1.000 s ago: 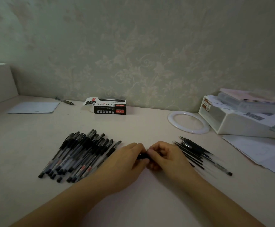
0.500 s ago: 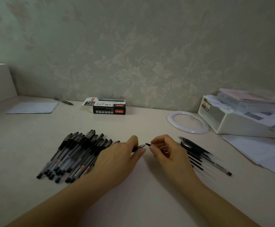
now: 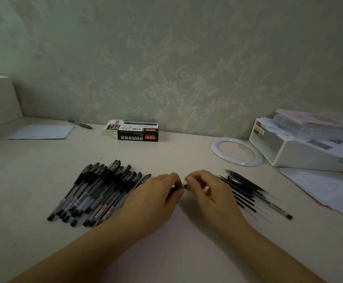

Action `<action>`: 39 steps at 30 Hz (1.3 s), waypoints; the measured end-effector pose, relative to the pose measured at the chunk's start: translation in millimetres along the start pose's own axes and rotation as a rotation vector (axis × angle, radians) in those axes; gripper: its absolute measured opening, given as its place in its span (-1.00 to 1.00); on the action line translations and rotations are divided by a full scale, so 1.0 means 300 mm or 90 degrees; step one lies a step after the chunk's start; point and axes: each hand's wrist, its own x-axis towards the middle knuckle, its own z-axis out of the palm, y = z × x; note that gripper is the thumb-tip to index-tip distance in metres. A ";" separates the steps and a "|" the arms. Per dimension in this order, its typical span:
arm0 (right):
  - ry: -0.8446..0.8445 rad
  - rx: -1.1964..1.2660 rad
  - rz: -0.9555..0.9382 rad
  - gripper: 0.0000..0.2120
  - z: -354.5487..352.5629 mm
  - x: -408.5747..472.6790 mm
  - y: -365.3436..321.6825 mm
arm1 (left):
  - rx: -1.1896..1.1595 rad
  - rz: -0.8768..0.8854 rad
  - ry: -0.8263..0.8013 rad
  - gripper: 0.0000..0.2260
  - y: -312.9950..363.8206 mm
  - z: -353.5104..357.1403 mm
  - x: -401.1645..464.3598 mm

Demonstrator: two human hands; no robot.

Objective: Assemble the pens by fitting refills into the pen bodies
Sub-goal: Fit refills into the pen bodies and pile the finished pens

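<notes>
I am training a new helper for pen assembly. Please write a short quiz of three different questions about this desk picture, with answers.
1. True or false: the left hand and the right hand meet at one small pen part.
2. Which lies nearer the right hand? A) pile of capped pens B) loose refills
3. What round thing lies beside the white box?

Key: 1 true; 2 B; 3 a white ring.
</notes>
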 end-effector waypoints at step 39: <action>-0.084 0.189 0.067 -0.87 -0.015 0.008 0.029 | -0.047 0.014 -0.032 -0.83 -0.007 0.000 0.004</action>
